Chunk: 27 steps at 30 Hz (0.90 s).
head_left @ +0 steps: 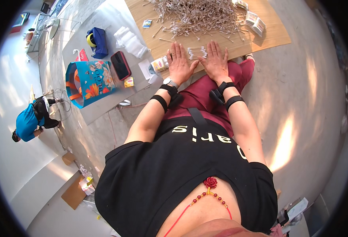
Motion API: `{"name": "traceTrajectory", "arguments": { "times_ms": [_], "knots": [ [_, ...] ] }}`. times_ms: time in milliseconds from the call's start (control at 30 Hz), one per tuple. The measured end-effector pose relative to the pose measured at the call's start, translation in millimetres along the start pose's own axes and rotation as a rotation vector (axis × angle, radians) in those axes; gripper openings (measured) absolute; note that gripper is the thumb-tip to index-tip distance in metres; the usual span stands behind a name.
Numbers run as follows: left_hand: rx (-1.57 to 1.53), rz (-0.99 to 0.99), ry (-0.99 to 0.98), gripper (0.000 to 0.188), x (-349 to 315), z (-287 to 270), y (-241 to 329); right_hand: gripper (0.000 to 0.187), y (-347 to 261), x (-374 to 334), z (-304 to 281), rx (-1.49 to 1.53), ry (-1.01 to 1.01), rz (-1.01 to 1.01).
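Observation:
A small row of cotton swabs [197, 53] lies side by side near the front edge of the wooden tabletop [150, 37]. To its left my left hand [179, 66] lies flat, fingers stretched forward and thumb pointing inward. My right hand [214, 63] rests the same way on the other side, thumb close to the swabs' lower end. Neither hand grips anything. Just left of my left hand is a pack of cotton swabs [159, 64]. Beyond my fingertips spreads a large loose heap of cotton swabs [197, 17].
Filled packs [255, 23] sit right of the heap. On the left surface are a blue tape dispenser [99, 45], clear plastic bags [131, 42], a phone [121, 65] and a floral shopping bag [97, 81]. Farther left, another person [30, 118] bends over.

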<state>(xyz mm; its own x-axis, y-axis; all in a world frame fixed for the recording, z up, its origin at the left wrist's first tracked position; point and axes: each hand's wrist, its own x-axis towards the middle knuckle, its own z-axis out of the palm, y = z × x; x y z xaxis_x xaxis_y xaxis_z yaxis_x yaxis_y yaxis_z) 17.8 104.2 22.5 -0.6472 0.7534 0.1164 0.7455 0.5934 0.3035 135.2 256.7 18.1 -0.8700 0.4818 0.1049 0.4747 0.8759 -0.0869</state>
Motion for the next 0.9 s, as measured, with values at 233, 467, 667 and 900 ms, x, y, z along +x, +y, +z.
{"name": "traceTrajectory", "arguments": {
  "times_ms": [233, 467, 667, 900],
  "knots": [
    [0.084, 0.046, 0.010, 0.102, 2.7, 5.9, 0.4, 0.089, -5.9, 1.8, 1.6, -0.035, -0.060, -0.001],
    [0.081, 0.041, -0.019, 0.097, 2.5, 7.2, 1.3, 0.089, -8.5, 3.3, 3.1, -0.037, -0.104, -0.024],
    [0.081, 0.045, -0.012, 0.094, 2.1, 11.6, 2.1, 0.090, -10.1, 4.1, 2.5, -0.055, -0.141, -0.034],
    [0.038, 0.002, -0.015, 0.097, 2.1, 8.5, 0.6, 0.090, -8.5, 3.8, 5.5, -0.050, -0.118, -0.018]
  ]
}}
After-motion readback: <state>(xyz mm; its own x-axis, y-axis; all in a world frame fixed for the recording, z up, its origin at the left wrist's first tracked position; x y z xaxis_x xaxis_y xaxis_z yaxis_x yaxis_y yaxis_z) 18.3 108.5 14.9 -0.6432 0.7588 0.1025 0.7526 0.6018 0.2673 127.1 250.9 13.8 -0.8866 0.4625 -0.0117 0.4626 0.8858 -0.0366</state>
